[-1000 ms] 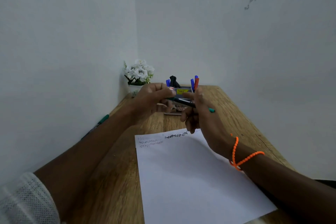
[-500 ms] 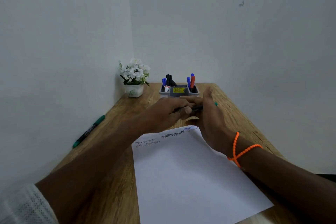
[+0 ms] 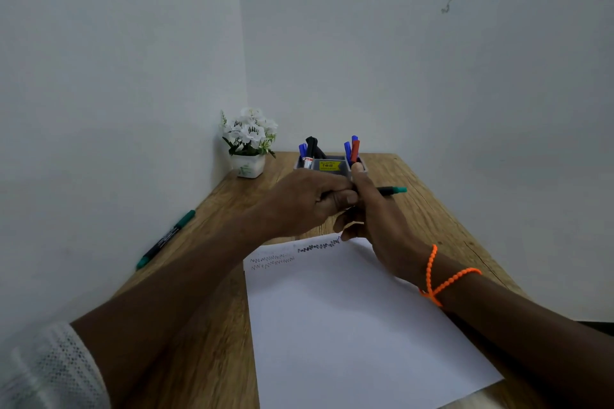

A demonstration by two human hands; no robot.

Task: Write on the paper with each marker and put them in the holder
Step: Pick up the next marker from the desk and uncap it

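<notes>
Both hands meet above the top edge of the white paper (image 3: 349, 325), which carries zigzag lines along its top. My right hand (image 3: 378, 219) grips a black marker with a green end (image 3: 393, 190); that end sticks out to the right. My left hand (image 3: 305, 199) curls its fingers round the marker's other end, which is hidden. Behind the hands stands the grey holder (image 3: 329, 165) with blue, black and red markers in it. A second green marker (image 3: 166, 238) lies by the left wall.
A small white pot of white flowers (image 3: 249, 143) sits in the back left corner of the wooden table (image 3: 206, 342). Walls close in on the left and behind. An orange bead bracelet (image 3: 438, 279) circles my right wrist.
Both hands came down and toward me with the green marker, from in front of the holder to just above the paper's top edge. The left hand stays closed on its left end.
</notes>
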